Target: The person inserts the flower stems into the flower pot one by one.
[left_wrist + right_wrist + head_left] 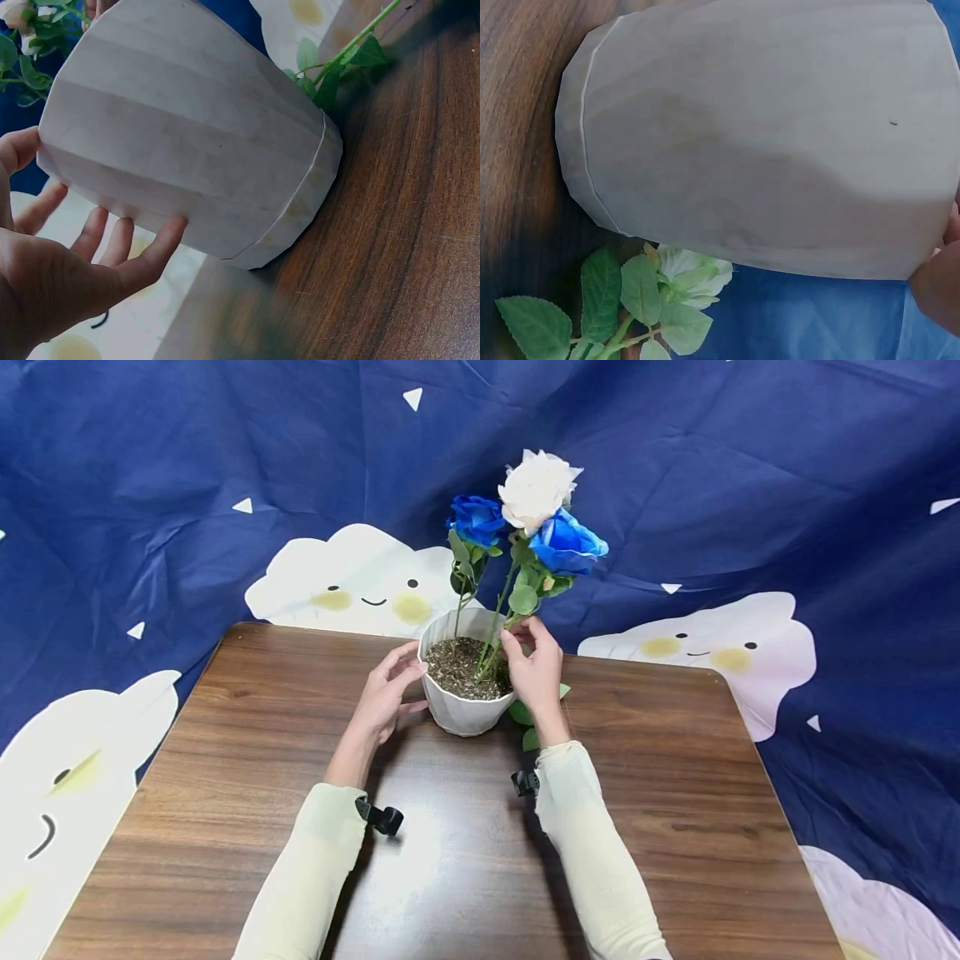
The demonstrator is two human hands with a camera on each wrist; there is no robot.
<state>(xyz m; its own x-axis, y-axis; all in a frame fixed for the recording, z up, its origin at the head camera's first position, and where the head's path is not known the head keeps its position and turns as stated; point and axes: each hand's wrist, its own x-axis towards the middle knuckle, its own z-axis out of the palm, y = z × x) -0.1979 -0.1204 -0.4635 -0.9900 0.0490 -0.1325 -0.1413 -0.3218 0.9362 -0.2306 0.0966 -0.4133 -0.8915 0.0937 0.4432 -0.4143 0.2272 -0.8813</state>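
A white faceted flower pot (467,717) filled with dark soil stands on the table. My left hand (384,692) holds its left side, the thumb at the rim and the fingers spread along the wall; in the left wrist view the fingertips (177,223) touch the pot. My right hand (536,667) is above the right rim, where thumb and fingers pinch a green stem. One blue rose (477,520) stands upright at the left in the pot. A white rose (538,492) and another blue rose (567,543) lean right over the right hand.
Right of the pot, a loose pale flower (697,276) with green leaves (534,328) lies on the wooden table (660,777), partly hidden in the head view. Behind the table hangs a dark blue cloth (720,477) with clouds. Both wrists carry small black cameras.
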